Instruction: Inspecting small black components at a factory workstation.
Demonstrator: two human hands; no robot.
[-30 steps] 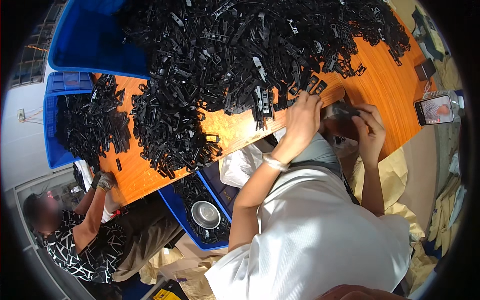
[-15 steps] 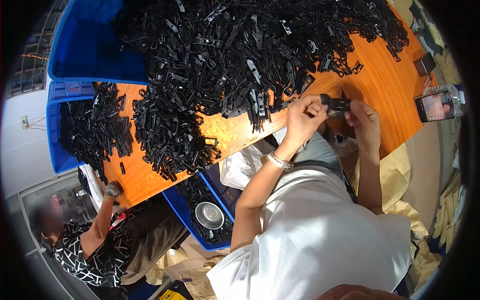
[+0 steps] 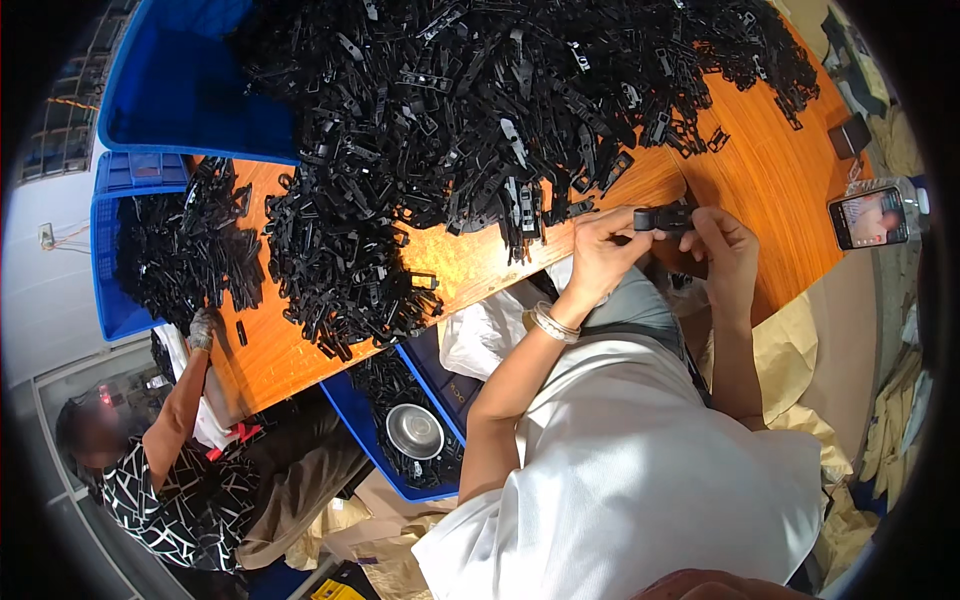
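Observation:
Between my two hands, over the table's front edge, is a small black plastic part [image 3: 664,217] with a rounded end at its left. My left hand [image 3: 606,254] pinches that rounded end with fingers and thumb. The other end sits between the fingertips of my right hand [image 3: 727,248]. Fingers cover some of the part, so its full shape is hidden. Just beyond my left hand lies the near edge of a large heap of black plastic parts [image 3: 450,130], long and narrow with slots.
An orange wooden table [image 3: 760,190] bears the heap. Blue crates [image 3: 190,90] stand at the left; another blue crate [image 3: 455,492] below holds black parts and a metal bowl [image 3: 414,432]. A phone [image 3: 868,217] stands at right. A co-worker's gloved hand [image 3: 203,328] touches the left pile.
The black part has turned in my fingers, and my left hand has shifted slightly down around it. The co-worker's gloved hand has moved up to the left pile.

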